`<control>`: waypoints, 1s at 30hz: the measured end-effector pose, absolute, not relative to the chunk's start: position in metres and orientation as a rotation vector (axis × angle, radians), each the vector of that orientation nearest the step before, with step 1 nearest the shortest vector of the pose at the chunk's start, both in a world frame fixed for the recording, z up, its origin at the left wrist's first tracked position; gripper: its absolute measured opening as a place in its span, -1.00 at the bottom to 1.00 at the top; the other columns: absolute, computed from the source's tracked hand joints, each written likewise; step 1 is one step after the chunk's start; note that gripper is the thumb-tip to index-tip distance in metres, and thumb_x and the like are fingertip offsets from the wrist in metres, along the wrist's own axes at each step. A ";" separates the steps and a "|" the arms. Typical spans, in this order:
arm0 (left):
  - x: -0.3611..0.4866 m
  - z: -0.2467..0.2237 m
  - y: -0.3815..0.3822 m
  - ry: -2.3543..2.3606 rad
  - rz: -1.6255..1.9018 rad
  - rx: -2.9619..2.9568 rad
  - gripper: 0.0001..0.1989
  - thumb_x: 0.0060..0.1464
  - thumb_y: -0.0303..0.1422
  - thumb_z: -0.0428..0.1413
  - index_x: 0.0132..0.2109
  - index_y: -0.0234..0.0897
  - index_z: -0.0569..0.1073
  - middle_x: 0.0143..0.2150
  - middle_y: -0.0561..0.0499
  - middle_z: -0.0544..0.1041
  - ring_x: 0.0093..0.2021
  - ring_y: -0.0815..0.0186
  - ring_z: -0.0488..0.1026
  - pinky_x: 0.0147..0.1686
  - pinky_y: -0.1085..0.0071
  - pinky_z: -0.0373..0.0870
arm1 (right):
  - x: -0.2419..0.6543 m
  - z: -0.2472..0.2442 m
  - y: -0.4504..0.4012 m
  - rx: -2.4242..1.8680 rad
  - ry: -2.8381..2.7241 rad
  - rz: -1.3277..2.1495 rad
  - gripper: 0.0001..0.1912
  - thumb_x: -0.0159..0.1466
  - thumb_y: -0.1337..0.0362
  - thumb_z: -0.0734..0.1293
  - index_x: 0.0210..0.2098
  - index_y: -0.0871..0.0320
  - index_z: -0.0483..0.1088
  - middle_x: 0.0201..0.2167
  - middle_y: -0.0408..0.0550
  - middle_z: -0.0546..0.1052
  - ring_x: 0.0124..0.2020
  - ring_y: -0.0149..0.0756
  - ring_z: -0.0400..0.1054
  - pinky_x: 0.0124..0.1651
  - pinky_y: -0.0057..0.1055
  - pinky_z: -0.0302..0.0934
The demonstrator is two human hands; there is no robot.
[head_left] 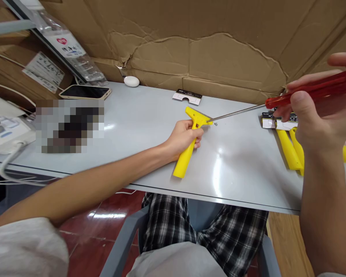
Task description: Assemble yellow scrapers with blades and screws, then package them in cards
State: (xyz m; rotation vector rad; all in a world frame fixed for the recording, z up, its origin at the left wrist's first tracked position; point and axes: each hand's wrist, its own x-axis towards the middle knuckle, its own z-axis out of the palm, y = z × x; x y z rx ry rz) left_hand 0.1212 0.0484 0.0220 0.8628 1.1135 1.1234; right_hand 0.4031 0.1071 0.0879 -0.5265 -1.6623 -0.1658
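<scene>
No container is seen on the grey table (132,127); things lie loose on its top. A yellow scraper (190,142) is held down on the table near the middle by the left hand (183,138), whose fingers are wrapped round the upper part of the handle. The left arm is stretched forward across the near table edge, forearm almost straight. The scraper's long axis runs from the near edge, where the handle end lies, up and slightly right to its wide head, which points away from the person.

A screwdriver (276,100) with a red handle is gripped by the right hand (317,115), fingers closed around the handle, the hand raised at the right of the view. Its thin metal shaft is aimed left and slightly down, the tip reaching the scraper's head. A tiny object, possibly a screw (216,124), lies just beside the tip.

More yellow scrapers (290,148) are laid at the right, partly hidden behind the right hand. A small card (187,96) lies farther back, a phone (85,92) at the left, and a white egg-shaped object (131,81) against the cardboard wall (219,46).
</scene>
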 end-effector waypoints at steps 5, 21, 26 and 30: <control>0.121 0.025 0.047 1.123 1.115 0.863 -0.77 -0.05 -0.71 0.19 -0.42 -0.30 0.39 -0.54 0.10 0.31 -0.57 0.47 0.23 -0.61 0.48 0.18 | 0.401 0.088 0.106 -0.558 -1.623 -0.210 -0.47 0.14 -0.13 0.61 0.04 -0.16 0.55 -0.14 -0.19 0.52 -0.34 -0.28 0.63 -0.56 -0.44 0.29; 0.122 0.029 0.046 1.137 1.106 0.840 -0.71 -0.01 -0.72 0.25 -0.40 -0.29 0.37 -0.53 0.11 0.31 -0.58 0.48 0.22 -0.60 0.48 0.18 | 0.400 0.090 0.110 -0.502 -1.696 -0.174 -0.46 0.18 -0.14 0.59 0.06 -0.14 0.49 -0.25 -0.22 0.47 -0.50 -0.40 0.51 -0.64 -0.52 0.22; 0.121 0.026 0.046 1.117 1.109 0.835 -0.73 -0.01 -0.71 0.26 -0.37 -0.29 0.39 -0.51 0.11 0.30 -0.57 0.47 0.22 -0.60 0.47 0.17 | 0.402 0.087 0.115 -0.455 -1.643 -0.149 -0.48 0.21 -0.18 0.51 0.10 -0.18 0.56 -0.11 -0.12 0.49 -0.32 -0.29 0.58 -0.57 -0.43 0.29; 0.120 0.024 0.047 1.101 1.105 0.844 -0.73 -0.02 -0.69 0.27 -0.38 -0.29 0.39 -0.51 0.11 0.31 -0.57 0.47 0.22 -0.60 0.47 0.17 | 0.405 0.086 0.119 -0.353 -1.643 -0.071 -0.41 0.13 -0.22 0.50 0.13 -0.27 0.60 -0.02 -0.12 0.53 -0.23 -0.24 0.57 -0.55 -0.40 0.35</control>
